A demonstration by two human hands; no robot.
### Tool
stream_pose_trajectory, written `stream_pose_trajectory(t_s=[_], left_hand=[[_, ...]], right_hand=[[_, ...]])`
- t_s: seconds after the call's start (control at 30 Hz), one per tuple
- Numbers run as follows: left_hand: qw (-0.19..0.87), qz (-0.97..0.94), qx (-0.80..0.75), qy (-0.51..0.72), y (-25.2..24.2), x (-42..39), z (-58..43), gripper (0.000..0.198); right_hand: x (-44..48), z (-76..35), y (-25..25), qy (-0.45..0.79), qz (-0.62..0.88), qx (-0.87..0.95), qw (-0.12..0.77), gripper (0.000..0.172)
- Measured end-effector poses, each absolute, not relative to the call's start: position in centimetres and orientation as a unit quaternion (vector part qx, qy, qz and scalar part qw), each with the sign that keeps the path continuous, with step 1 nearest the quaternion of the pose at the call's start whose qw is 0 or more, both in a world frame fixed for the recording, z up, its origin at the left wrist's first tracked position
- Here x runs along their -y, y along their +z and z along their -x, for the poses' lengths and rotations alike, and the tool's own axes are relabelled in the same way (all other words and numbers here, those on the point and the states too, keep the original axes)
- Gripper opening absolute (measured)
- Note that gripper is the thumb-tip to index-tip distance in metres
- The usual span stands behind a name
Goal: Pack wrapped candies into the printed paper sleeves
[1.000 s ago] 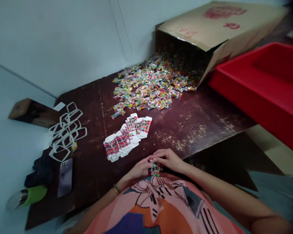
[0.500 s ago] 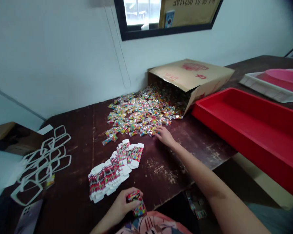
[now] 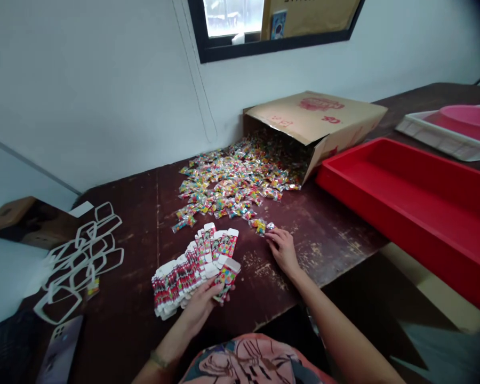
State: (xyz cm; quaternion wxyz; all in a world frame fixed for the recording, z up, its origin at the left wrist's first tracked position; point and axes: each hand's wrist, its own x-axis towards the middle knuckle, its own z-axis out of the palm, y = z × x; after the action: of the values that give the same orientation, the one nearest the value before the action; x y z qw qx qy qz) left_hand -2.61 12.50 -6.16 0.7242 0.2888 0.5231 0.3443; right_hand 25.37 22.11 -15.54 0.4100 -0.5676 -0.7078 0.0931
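Note:
My left hand [image 3: 202,302], low in the middle, is closed round a small printed candy box [image 3: 227,273] whose white flap stands up at the top. Right beside it lies a fanned row of flat candy boxes [image 3: 180,280], red and white. With its fingertips, my right hand [image 3: 283,248] pinches the edge of a clear candy packet [image 3: 259,225] with colourful sweets inside. A wide heap of similar packets [image 3: 232,184] spreads behind, out of a cardboard box [image 3: 316,114] lying on its side.
A long red tray [image 3: 404,213] takes up the right side, with a white tray [image 3: 432,136] behind it. On the left are several pale loops [image 3: 80,261], a phone [image 3: 60,352] and a brown box [image 3: 28,221]. The wall stands behind the dark table [image 3: 136,202].
My right hand has drawn a packet out of the heap toward me. My left hand has raised the candy box away from my body, toward the row, and its white flap now shows.

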Motion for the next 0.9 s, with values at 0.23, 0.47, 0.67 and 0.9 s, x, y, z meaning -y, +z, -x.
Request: stream_pose_trajectory(t_s=[0.23,0.47,0.67,0.9], left_hand=[[0.762,-0.302,-0.463,0.337,-7.1,-13.6,-1.4,0.039],[0.72,-0.341,-0.513,0.319,-7.6,-12.2,1.3,0.053],[0.75,-0.351,-0.495,0.264,-7.4,-11.3,-0.3,0.062],[0.747,-0.373,-0.48,0.269,-6.3,-11.5,-0.5,0.047]], right_hand=[[-22.6,-22.9,-13.3,0.089,0.517,0.808,0.269,0.033],[-15.0,-20.2,-11.8,0.275,0.463,0.783,0.31,0.021],[-15.2,-17.8,-7.5,0.481,0.459,0.612,0.429,0.021],[-15.6,-17.7,-7.2,0.257,0.485,0.726,0.414,0.011]])
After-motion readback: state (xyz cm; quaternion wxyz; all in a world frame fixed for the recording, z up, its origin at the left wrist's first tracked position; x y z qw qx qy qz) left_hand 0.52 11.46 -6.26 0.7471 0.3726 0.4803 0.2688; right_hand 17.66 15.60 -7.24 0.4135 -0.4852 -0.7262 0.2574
